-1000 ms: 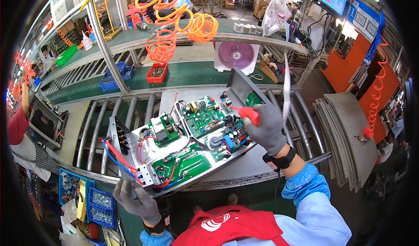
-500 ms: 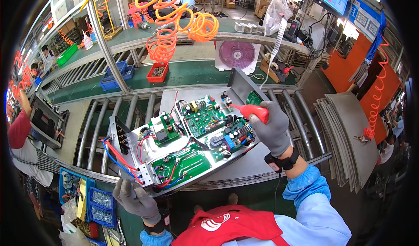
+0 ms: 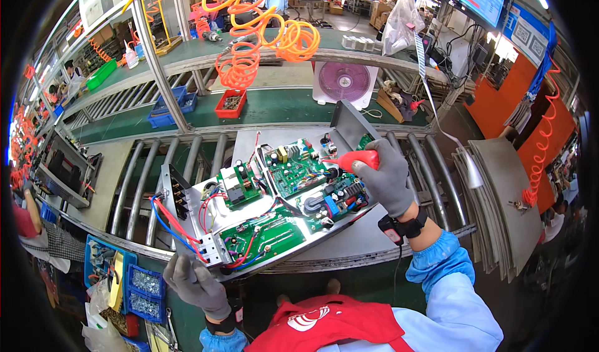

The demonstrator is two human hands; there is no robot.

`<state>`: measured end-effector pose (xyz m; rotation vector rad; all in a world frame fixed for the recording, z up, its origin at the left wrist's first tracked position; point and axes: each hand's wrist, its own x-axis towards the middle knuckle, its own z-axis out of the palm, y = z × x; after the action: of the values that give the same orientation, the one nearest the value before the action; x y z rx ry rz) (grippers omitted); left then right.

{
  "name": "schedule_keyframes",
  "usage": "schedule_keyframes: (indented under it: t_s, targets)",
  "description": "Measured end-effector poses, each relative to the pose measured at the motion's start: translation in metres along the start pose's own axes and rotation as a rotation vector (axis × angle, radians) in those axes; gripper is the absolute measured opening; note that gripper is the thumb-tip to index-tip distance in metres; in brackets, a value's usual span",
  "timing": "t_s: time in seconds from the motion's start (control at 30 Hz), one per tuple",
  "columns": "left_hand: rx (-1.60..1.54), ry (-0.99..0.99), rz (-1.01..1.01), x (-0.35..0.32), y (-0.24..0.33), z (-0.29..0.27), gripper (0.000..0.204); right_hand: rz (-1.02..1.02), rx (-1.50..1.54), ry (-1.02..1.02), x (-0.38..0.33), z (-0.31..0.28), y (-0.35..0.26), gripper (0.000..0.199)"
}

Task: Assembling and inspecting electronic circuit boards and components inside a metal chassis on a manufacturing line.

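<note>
A grey metal chassis [image 3: 206, 218] lies tilted, its near edge lifted toward the person, over the steel rollers. Inside it sit several green circuit boards [image 3: 262, 236], one near the front corner, one at the middle, a larger one toward the back. Red and blue wires [image 3: 171, 227] run from a black terminal block at its left end. A red-handled screwdriver [image 3: 357, 159] points down at the boards near the right end, its tip hidden among the parts.
</note>
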<state>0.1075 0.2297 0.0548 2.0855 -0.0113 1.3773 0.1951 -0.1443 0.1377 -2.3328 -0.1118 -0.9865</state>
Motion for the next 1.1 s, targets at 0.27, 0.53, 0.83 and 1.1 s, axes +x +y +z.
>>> schedule_keyframes:
  t_s: [0.27, 0.53, 0.83, 1.1]
  targets:
    - [0.010, -0.008, 0.006, 0.001, -0.001, 0.000, 0.028, -0.045, 0.035, 0.025, -0.001, 0.001, 0.004, 0.031]
    - [-0.006, 0.000, -0.042, 0.000, 0.000, 0.001, 0.029, -0.042, 0.033, 0.058, -0.004, 0.002, 0.006, 0.031]
    - [-0.002, -0.006, -0.040, 0.000, 0.001, 0.000, 0.029, 0.078, 0.052, -0.008, 0.002, 0.000, 0.002, 0.032]
    - [0.012, -0.011, -0.026, -0.001, -0.001, 0.000, 0.029, 0.080, 0.050, -0.013, 0.029, -0.011, -0.004, 0.033]
